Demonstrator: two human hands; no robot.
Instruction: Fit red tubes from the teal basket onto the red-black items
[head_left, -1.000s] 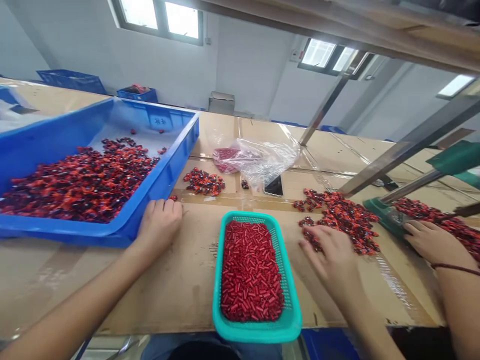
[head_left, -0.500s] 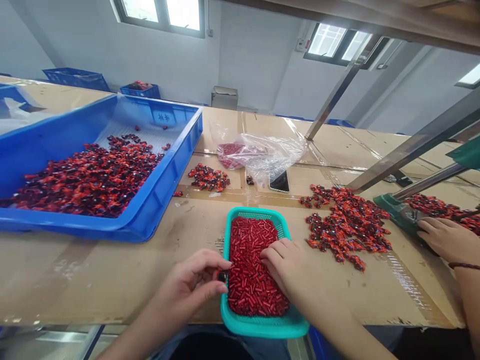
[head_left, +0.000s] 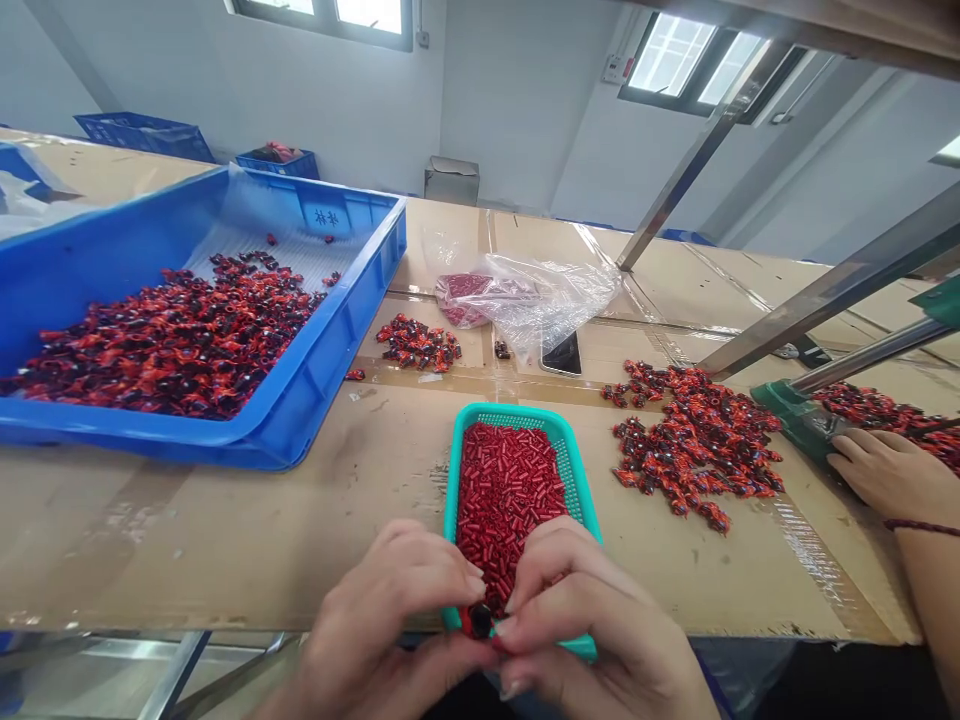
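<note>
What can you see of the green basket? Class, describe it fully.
The green basket is oblong, open-topped, with rounded corners, a smooth rim and mesh-like sides; it looks plastic. It sits upright on the brown-covered table, its near end at the table's edge, holding many small red tubes. The left hand and right hand partly hide that end; whether they touch it is unclear.

There is one green basket (head_left: 452,485) and one phone (head_left: 562,354).
</note>
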